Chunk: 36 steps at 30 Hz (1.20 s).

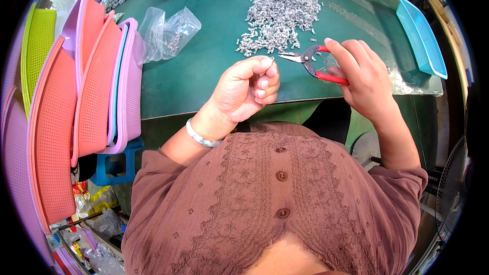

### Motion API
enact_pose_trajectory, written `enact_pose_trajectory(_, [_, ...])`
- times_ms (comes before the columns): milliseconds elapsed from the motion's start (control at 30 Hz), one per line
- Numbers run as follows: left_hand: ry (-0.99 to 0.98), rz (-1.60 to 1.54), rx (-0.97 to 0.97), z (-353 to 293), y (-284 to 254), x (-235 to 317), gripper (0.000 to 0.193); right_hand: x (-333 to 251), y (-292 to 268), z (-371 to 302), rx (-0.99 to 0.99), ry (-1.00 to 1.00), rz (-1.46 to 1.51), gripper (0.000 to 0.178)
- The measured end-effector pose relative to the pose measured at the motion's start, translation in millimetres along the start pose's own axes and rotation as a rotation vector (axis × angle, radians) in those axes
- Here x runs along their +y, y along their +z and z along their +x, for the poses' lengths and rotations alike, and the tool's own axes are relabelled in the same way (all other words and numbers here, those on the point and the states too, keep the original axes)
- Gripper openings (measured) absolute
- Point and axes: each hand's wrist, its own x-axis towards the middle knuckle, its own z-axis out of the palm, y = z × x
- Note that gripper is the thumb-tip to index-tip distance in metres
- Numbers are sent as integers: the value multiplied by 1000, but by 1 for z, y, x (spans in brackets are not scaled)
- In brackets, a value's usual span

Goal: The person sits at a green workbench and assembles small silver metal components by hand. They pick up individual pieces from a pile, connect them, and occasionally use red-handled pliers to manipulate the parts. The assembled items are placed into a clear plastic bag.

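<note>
Between thumb and curled fingers, my left hand (245,87) pinches a small silvery metal piece (272,58); most of it is hidden. My right hand (362,74) is wrapped round red-handled pliers (308,61) with dark, pointed jaws. The jaw tips point left and lie close beside the small piece; whether they touch it I cannot tell. Just beyond both hands, a heap of similar small silvery metal pieces (285,15) spreads over the green tabletop (214,66).
A clear plastic bag (170,33) holding a few small pieces lies left of the heap. Pink, purple and green perforated baskets (94,91) are stacked at the left, by a blue stool (118,163). A blue tray (420,38) stands at the right edge, with a fan (452,188) below.
</note>
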Motion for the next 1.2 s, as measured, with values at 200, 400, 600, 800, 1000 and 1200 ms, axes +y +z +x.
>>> enact_pose_trajectory(200, [-33, -46, -12, 2, 0, -1, 22, -2, 3, -4, -22, 24, 52, 44])
enact_pose_trajectory(400, [-42, -29, -5, 5, 3, -3, 23, -1, 4, -7, -18, 34, 53, 44])
enact_pose_trajectory(600, [-26, 55, 28, 8, 8, -5, 22, 0, 3, -12, -4, 46, 65, 42])
enact_pose_trajectory(800, [-29, 113, 40, 13, 14, -8, 21, 4, 4, -21, -19, 90, 103, 40])
enact_pose_trajectory(1000, [-25, 151, 50, 17, 18, -10, 20, 8, 0, -28, -24, 115, 145, 40])
enact_pose_trajectory(1200, [87, 372, 159, 21, 26, -16, 15, 11, 1, -34, 5, 191, 147, 40])
